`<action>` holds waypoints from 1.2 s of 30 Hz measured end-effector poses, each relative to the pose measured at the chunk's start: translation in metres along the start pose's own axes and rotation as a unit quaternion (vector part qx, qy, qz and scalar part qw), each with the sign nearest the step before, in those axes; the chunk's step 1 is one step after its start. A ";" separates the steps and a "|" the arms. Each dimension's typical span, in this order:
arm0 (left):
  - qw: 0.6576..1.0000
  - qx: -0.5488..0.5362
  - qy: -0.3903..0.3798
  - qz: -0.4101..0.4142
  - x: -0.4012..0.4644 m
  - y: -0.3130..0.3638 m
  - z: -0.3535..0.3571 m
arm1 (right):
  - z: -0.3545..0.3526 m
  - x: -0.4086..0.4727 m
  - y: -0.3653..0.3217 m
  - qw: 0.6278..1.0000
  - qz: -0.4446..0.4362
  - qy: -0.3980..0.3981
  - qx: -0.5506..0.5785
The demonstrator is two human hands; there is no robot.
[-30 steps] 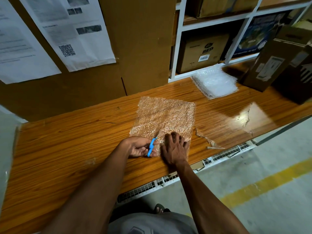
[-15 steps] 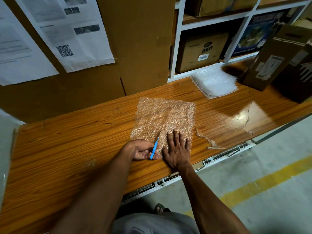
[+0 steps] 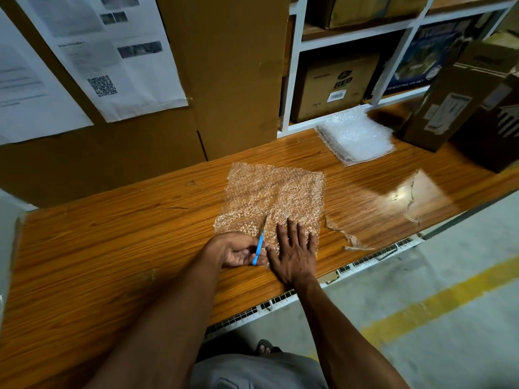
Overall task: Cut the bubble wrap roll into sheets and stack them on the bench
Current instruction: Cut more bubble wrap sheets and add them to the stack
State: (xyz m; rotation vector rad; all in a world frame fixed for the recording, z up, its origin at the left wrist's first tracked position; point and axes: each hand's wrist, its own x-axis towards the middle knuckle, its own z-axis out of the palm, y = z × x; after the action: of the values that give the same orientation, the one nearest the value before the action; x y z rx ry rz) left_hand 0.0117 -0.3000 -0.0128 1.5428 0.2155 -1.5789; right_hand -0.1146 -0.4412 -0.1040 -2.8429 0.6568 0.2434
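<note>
A person stands at a wooden bench (image 3: 112, 248) and looks down at both arms. A clear sheet of bubble wrap (image 3: 276, 192) lies flat on the benchtop, its near edge close to the front edge of the bench. The left hand (image 3: 238, 249) grips a pair of blue-handled scissors (image 3: 259, 242), fingers curled round the handles. The blades point away from the person, toward the back edge of the bench, and their tips sit inside the sheet, a little way in from its near edge. The right hand (image 3: 293, 249) lies flat on the sheet just to the right of the scissors, fingers straight and spread, pressing it down.

The cut line runs front to back, along the way the blades point, and most of the sheet lies ahead of the tips. So the coming move looks like a straight push of the scissors away from the body, with the flat hand steadying the sheet beside the line.

A stack of cut sheets (image 3: 355, 137) rests near the back edge, well to the right, nearer the right hand. Thin plastic scraps (image 3: 346, 237) lie just right of the sheet.
</note>
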 end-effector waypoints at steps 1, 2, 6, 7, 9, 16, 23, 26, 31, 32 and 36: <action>1.000 -0.002 0.000 -0.001 -0.001 0.002 0.000 | 0.000 0.000 0.000 1.000 0.001 -0.004 0.001; 1.000 -0.009 0.000 -0.002 -0.002 0.004 0.000 | -0.001 0.000 0.000 1.000 0.001 -0.006 0.001; 0.999 -0.032 0.001 0.002 0.004 0.011 0.000 | -0.007 0.002 0.001 1.000 -0.007 0.005 0.007; 0.999 -0.033 0.001 0.002 0.006 0.011 0.000 | -0.009 0.002 0.002 1.000 -0.012 0.009 0.010; 0.999 -0.034 0.003 0.003 0.009 0.012 -0.002 | -0.009 0.003 0.004 1.000 -0.022 0.012 0.014; 1.000 -0.015 0.008 0.005 0.015 0.010 -0.009 | -0.008 0.005 0.003 1.000 -0.019 0.017 0.012; 0.999 0.025 -0.006 -0.020 0.020 0.015 -0.011 | -0.017 0.030 0.008 0.999 -0.036 0.028 -0.005; 0.999 0.033 0.007 -0.023 0.020 0.018 -0.009 | -0.015 0.035 0.014 0.998 -0.048 -0.007 -0.032; 0.999 0.039 0.018 -0.025 0.025 0.025 -0.005 | -0.011 0.034 0.015 0.998 -0.046 -0.006 -0.030; 0.999 0.038 0.017 -0.023 0.027 0.026 -0.004 | -0.011 0.033 0.014 0.999 -0.045 -0.004 -0.026; 0.999 0.048 0.024 -0.007 0.033 0.032 -0.003 | -0.011 0.031 0.013 0.999 -0.045 0.006 -0.019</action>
State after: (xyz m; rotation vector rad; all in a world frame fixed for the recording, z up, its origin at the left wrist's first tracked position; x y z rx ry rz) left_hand 0.0405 -0.3319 -0.0278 1.6574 0.1799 -1.5831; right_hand -0.0917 -0.4680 -0.1020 -2.9036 0.5292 0.2248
